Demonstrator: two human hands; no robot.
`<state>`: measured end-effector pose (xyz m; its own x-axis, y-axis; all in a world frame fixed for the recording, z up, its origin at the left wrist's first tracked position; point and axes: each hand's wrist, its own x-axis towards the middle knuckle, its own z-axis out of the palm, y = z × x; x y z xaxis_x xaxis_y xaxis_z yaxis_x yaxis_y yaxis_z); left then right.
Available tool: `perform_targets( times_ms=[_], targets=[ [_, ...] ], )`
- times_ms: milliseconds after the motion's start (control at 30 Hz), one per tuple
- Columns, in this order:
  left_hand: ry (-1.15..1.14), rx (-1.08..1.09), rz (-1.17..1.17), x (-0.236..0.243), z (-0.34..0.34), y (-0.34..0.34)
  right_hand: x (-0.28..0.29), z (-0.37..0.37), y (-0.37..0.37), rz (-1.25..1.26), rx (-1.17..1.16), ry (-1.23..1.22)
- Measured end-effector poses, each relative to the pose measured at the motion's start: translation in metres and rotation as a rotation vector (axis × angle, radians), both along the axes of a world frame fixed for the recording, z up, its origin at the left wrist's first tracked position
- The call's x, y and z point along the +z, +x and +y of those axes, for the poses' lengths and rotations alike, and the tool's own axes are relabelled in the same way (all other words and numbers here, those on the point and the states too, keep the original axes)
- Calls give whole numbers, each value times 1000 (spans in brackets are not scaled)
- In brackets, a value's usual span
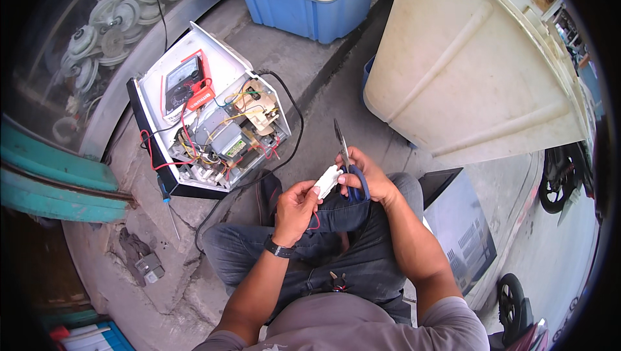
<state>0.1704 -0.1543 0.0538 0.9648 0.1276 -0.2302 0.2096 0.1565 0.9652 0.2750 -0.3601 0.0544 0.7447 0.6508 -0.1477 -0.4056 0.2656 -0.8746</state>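
Nearest the camera, a grey shirt (pixel 343 315) is seen at the lower edge of the frame, with crossed legs in dark jeans (pixel 252 247) beyond it. A small white plastic piece (pixel 328 181) is held just right of the frame's centre, its long axis slanted from lower left to upper right. Its lower-left end is pinched between the thumb and fingers of the left hand (pixel 295 207); its upper-right end is met by the right hand's fingertips, though whether it is gripped there cannot be told. Blue-handled scissors (pixel 363 189) are grasped in the right hand (pixel 370 175), blades pointed toward the top of the frame, just beside the piece. Both elbows are bent, and the forearms are angled inward. Under the left hand, a red wire (pixel 316 222) is seen hanging. At upper left, an opened appliance (pixel 275 136) is set on the ground.
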Motion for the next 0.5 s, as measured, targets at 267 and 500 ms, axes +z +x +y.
perform_targets(
  times_ms=[267,500],
  targets=[
    [-173,-18,32,15,-2,-1,3,-3,0,19,-20,49],
    [-206,-46,25,18,1,-4,4,-3,-2,3,-18,76]
  ],
)
